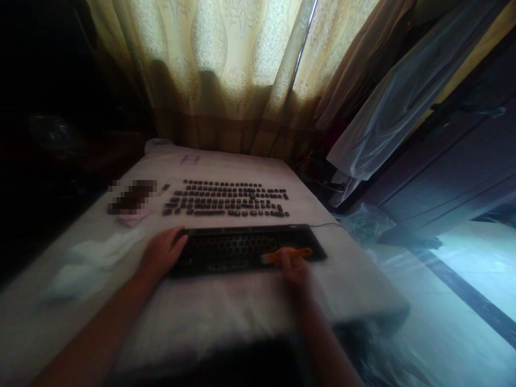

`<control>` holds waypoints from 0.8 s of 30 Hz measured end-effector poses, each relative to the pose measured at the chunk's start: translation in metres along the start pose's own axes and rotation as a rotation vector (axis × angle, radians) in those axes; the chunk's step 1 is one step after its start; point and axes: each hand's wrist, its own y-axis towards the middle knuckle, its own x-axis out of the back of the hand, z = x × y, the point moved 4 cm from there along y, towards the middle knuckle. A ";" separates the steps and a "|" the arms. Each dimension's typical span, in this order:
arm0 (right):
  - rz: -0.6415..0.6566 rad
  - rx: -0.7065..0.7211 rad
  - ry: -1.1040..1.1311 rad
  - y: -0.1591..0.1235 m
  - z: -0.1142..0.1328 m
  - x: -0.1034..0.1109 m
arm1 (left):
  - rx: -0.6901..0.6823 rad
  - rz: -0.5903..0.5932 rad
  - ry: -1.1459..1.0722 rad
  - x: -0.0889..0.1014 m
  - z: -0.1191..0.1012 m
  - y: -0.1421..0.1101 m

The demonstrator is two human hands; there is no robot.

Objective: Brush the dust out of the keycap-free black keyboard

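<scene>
A black keyboard (226, 250) with its keycaps off lies across the cloth in front of me. My left hand (163, 250) grips its left end, the thumb along the edge. In my right hand (294, 266) is a brush (302, 252) with an orange handle. Its pale bristles point left, over the right part of the keyboard; whether they touch it I cannot tell. Beyond the keyboard, the loose black keycaps (209, 213) are laid out in rows.
A white cloth covers the table (226, 306). To the left lie a crumpled white cloth or bag (92, 263) and a blurred-out dark item (133, 198). A cable (326, 224) runs off to the right. Patterned curtains (226, 54) hang behind; a clear plastic bag (366, 223) is at the right.
</scene>
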 end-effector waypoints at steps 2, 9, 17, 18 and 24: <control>0.024 0.013 0.009 0.000 0.002 -0.001 | 0.003 0.004 -0.001 0.001 -0.001 0.000; 0.071 0.039 0.036 0.000 0.006 -0.002 | 0.009 0.021 -0.002 0.002 -0.003 0.000; 0.009 0.036 0.029 0.000 0.005 0.001 | 0.003 0.010 0.002 0.001 -0.002 0.000; -0.012 0.032 0.024 -0.001 0.005 0.002 | 0.000 0.005 0.002 0.000 -0.001 0.000; -0.055 0.032 -0.007 -0.001 0.003 0.004 | -0.014 -0.013 0.007 -0.002 0.003 0.000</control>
